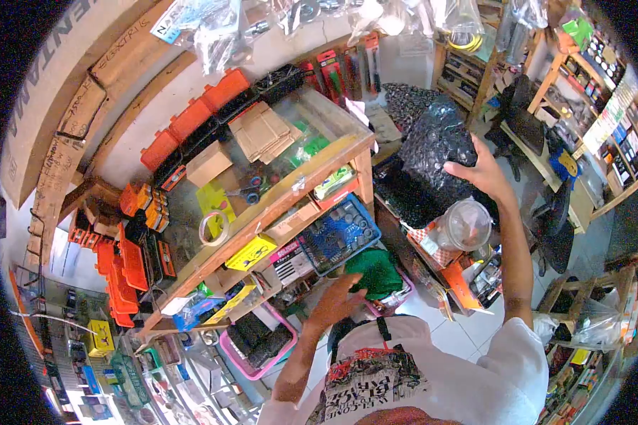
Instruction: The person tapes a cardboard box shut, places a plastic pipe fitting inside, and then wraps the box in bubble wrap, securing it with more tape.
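Observation:
My right hand point(480, 170) is at the right side of a shiny black plastic-wrapped bundle point(436, 149), its thumb and fingers spread against the surface. Below that hand, a clear round plastic container point(465, 225) sits on a box with a red-and-white checked pattern. My left hand point(339, 299) hangs low with its fingers apart and nothing in it, beside a green cloth or bag point(376, 275) in a pink basket. Just above it is a blue tray point(339, 234) of small metal parts.
A glass-topped wooden counter point(290, 185) holds scissors point(249, 191), a tape roll point(214, 227) and flattened cardboard point(262, 133). Orange-lidded boxes stand along its back. A pink basket point(290, 347) is on the floor. Plastic bags hang overhead, and shelves line the right side.

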{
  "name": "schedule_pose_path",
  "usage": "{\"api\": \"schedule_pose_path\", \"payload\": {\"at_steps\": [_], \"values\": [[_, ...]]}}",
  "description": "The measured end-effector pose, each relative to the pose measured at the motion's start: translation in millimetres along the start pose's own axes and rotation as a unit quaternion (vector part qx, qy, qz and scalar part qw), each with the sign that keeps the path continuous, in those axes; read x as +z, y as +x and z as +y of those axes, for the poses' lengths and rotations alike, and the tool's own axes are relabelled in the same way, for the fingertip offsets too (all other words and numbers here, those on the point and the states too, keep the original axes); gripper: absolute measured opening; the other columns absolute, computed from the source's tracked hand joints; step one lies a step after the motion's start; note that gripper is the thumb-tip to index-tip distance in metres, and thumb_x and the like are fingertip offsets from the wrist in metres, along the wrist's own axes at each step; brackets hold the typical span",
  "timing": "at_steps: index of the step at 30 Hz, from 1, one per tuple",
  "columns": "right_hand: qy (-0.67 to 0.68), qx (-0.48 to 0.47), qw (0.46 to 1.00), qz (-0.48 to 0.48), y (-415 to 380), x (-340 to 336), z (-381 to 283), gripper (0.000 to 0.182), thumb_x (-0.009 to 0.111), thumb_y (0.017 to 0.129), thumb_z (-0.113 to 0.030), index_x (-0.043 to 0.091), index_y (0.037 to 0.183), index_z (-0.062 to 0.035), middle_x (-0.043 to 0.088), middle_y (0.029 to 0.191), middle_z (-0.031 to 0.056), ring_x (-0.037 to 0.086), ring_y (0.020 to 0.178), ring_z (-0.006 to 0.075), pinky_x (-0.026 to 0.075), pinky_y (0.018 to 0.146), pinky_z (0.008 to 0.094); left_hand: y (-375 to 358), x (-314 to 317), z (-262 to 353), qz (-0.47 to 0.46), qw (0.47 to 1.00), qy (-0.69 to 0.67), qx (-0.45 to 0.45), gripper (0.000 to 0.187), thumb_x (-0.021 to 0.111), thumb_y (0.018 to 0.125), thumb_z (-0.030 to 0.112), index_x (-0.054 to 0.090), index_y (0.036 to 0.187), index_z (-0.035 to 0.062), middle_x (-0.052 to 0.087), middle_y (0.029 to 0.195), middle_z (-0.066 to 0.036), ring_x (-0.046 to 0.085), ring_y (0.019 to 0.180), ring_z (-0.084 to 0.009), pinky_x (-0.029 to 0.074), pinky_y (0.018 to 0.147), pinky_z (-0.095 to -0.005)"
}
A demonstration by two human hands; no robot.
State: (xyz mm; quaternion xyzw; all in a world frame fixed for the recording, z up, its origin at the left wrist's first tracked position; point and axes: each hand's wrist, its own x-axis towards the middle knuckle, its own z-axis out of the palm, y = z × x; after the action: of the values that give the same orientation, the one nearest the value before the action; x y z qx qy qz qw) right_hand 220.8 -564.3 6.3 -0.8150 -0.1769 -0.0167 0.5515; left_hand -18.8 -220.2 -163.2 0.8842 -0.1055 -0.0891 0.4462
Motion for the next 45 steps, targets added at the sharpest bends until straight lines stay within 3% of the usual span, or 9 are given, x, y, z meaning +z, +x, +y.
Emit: {"api": "schedule_pose_path", "payload": {"at_steps": [10,17,21,27,31,36,38,40,45], "values": [[0.219,0.159,0.96,-0.072,-69.0,-8.5,35.6,0.086,0.075,0.089,-0.039,0.031,0.149,0.0056,0.05,0.139,0.0125,0.047,0.127,0.0209,0.035,0.111,0.0363,150.9,-40.1,160.2,0.148,0.947,-0.104,0.265,0.098,0.078,0.068,0.0,0.028,0.153,0.0054,0.048,0.135,-0.022,0.051,0.119,-0.0398,0.042,0.103,-0.0448],[0.271,0.218,0.927,-0.142,-52.8,20.3,19.1,0.056,0.04,0.106,-0.049,0.049,0.137,-0.0031,0.058,0.123,0.0054,0.053,0.115,0.0176,0.042,0.101,0.0314,147.3,-89.1,207.5,0.195,0.886,0.185,0.378,0.036,0.077,0.065,0.004,0.073,0.1,0.0085,0.057,0.123,-0.014,0.057,0.102,-0.0332,0.046,0.091,-0.0387],[0.083,-0.01,0.996,-0.018,-58.6,14.6,3.4,0.058,0.04,0.104,-0.052,0.041,0.145,-0.0115,0.057,0.124,0.0088,0.056,0.11,0.0197,0.048,0.094,0.0356,153.0,-111.7,226.1,0.227,0.873,0.18,0.392,0.014,0.072,0.078,0.014,0.069,0.087,0.004,0.062,0.109,-0.015,0.058,0.1,-0.0352,0.046,0.087,-0.0435],[-0.17,-0.228,0.959,-0.023,-121.5,33.7,-65.4,0.137,0.095,0.046,-0.053,0.023,0.152,-0.0049,0.027,0.157,0.0229,0.034,0.142,0.0399,0.026,0.117,0.0493,154.1,-149.6,233.8,0.266,0.944,0.029,0.191,0.032,0.061,0.093,0.023,0.061,0.083,-0.0076,0.062,0.072,-0.024,0.064,0.07,-0.0385,0.047,0.069,-0.0452],[-0.166,-0.231,0.949,0.133,-118.9,81.5,-30.5,0.076,0.083,0.07,-0.024,0.05,0.136,-0.005,0.049,0.142,0.0204,0.049,0.128,0.039,0.038,0.109,0.0457,134.7,-176.8,242.7,0.125,0.989,-0.062,0.043,0.045,0.057,0.099,0.043,0.07,0.091,0.0003,0.064,0.074,0.0,0.056,0.067,-0.0113,0.045,0.065,-0.0307],[0.01,-0.153,0.98,0.129,-82.8,76.4,-21.3,0.039,0.058,0.08,0.002,0.064,0.118,-0.0024,0.059,0.128,0.0178,0.055,0.12,0.0314,0.04,0.105,0.0416,121.1,-212.2,225.4,0.114,0.99,-0.058,-0.058,0.055,0.059,0.097,0.052,0.066,0.11,-0.0008,0.068,0.102,-0.007,0.062,0.09,-0.0177,0.048,0.083,-0.0366],[0.06,-0.048,0.956,0.283,-49.2,90.5,49.0,0.039,0.057,0.083,0.0,0.062,0.121,-0.001,0.064,0.116,0.0118,0.057,0.116,0.0266,0.041,0.103,0.0385,119.9,-234.2,208.8,0.119,0.982,-0.136,-0.053,0.055,0.06,0.096,0.049,0.062,0.123,0.0006,0.069,0.115,-0.008,0.064,0.099,-0.0198,0.049,0.092,-0.0372],[0.32,0.072,0.924,0.197,-37.0,75.3,-44.4,0.034,0.06,0.095,-0.026,0.062,0.119,-0.0011,0.064,0.116,0.0082,0.057,0.111,0.0192,0.043,0.097,0.0355,139.0,-265.8,153.8,0.091,0.947,-0.307,0.007,0.049,0.062,0.097,0.042,0.061,0.125,0.0024,0.068,0.121,-0.01,0.064,0.107,-0.0214,0.049,0.098,-0.0378],[0.339,0.076,0.934,0.085,14.1,90.9,-45.0,0.047,0.06,0.099,-0.04,0.061,0.12,0.0025,0.064,0.121,0.0065,0.056,0.111,0.0178,0.043,0.097,0.0362,106.2,-222.9,136.3,0.095,0.786,-0.6,0.112,0.069,0.043,0.099,0.059,0.044,0.146,0.0082,0.05,0.147,-0.009,0.05,0.131,-0.0295,0.037,0.113,-0.049]]}}
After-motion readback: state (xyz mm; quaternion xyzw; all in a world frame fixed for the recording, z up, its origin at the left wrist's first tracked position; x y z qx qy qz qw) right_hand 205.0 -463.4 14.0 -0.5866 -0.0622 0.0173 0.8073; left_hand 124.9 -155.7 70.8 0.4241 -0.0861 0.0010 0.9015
